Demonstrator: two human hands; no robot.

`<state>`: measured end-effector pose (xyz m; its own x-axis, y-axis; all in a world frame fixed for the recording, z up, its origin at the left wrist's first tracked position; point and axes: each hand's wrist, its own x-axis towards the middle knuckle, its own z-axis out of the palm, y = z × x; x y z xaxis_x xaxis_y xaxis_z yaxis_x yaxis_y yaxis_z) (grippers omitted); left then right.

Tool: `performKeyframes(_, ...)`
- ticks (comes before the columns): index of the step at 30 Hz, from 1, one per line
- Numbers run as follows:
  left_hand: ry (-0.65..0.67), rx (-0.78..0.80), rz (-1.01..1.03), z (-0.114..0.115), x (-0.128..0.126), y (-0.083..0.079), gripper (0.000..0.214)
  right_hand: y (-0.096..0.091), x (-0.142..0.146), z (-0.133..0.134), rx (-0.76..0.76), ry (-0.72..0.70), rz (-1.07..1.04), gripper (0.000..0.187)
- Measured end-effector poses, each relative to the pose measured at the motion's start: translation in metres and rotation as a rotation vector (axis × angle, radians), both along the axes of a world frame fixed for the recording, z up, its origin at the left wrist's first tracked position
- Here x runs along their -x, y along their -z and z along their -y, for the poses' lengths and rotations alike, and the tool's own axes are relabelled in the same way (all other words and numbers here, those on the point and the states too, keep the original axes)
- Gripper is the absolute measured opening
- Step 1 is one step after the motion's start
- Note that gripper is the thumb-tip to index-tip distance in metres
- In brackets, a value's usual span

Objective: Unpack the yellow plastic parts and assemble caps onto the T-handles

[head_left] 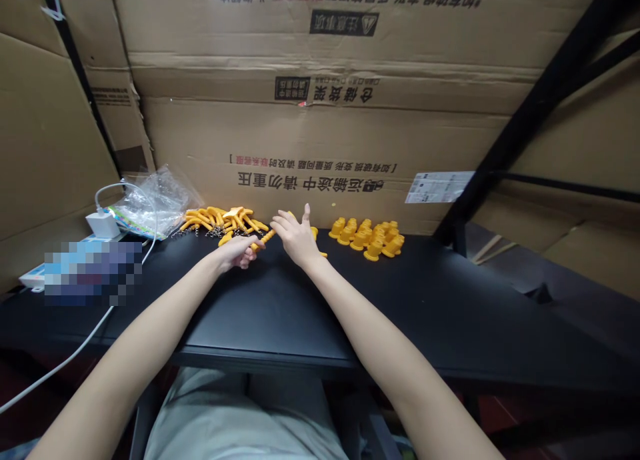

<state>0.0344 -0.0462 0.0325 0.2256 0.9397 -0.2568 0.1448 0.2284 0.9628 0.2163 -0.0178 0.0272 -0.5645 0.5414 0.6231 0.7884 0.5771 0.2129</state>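
Observation:
My left hand [239,251] is closed around the lower end of a slim orange stick-shaped piece [267,237] above the black table [280,313]. My right hand [297,237] pinches the upper end of the same piece, its thumb raised. To the left lies a heap of similar orange sticks [223,220] with small metal chains. Right of my hands, a cluster of small orange cap-like parts [370,237] stands on the table. One or two orange parts lie partly hidden behind my right hand.
A crumpled clear plastic bag [150,203] lies at the back left beside a white charger [103,225] on a power strip, its cable [75,353] trailing off the front edge. Cardboard boxes [320,133] wall the back. A black metal shelf post [500,153] slants at the right.

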Motion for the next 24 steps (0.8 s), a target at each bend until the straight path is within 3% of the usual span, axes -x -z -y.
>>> performKeyframes(3,0.156,0.169,0.035,0.002,0.001,0.000,0.025,-0.002,-0.014,-0.007,-0.021,0.082,-0.098,0.038)
performKeyframes(5,0.172,0.178,0.049,0.002,0.001,0.001,0.024,-0.004,-0.028,-0.013,-0.016,0.153,-0.194,0.037)
performKeyframes(9,0.025,0.082,0.180,-0.002,0.002,0.002,0.023,-0.006,-0.056,-0.024,0.052,0.309,-0.371,0.030)
performKeyframes(14,-0.227,-0.075,0.279,-0.009,0.007,0.002,0.013,-0.009,-0.083,-0.028,0.250,0.585,-0.516,0.034)
performKeyframes(18,-0.350,-0.114,0.336,-0.014,0.011,0.007,0.012,-0.010,-0.105,-0.024,0.359,0.574,-0.592,0.029)
performKeyframes(24,-0.440,-0.134,0.389,-0.019,0.011,0.010,0.013,-0.017,-0.153,-0.008,0.690,0.635,-0.400,0.027)
